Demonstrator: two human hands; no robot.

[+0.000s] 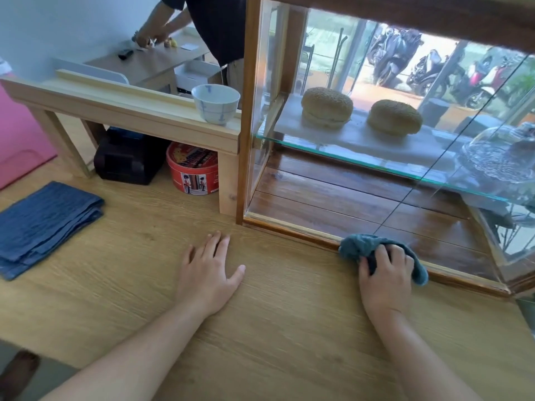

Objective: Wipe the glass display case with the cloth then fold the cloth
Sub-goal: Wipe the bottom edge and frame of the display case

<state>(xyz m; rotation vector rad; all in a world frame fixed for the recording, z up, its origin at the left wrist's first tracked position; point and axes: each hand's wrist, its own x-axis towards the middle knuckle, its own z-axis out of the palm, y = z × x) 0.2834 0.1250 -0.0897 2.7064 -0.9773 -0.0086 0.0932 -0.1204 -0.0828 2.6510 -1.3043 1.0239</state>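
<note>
A wood-framed glass display case [246,117] stands on the wooden table at the right, with two sesame buns on a glass shelf inside. My right hand [385,273] is shut on a bunched teal cloth [354,246], pressed against the bottom of the case's front glass by the lower wooden frame. Flat on the tabletop lies my left hand [210,264], fingers spread, holding nothing, left of the case's front corner.
A folded blue cloth [43,224] lies at the table's left. A light wooden shelf [124,111] carries a white bowl [215,104]; beneath it sit a red tin [192,169] and a black box [127,160]. Another person stands at a desk behind.
</note>
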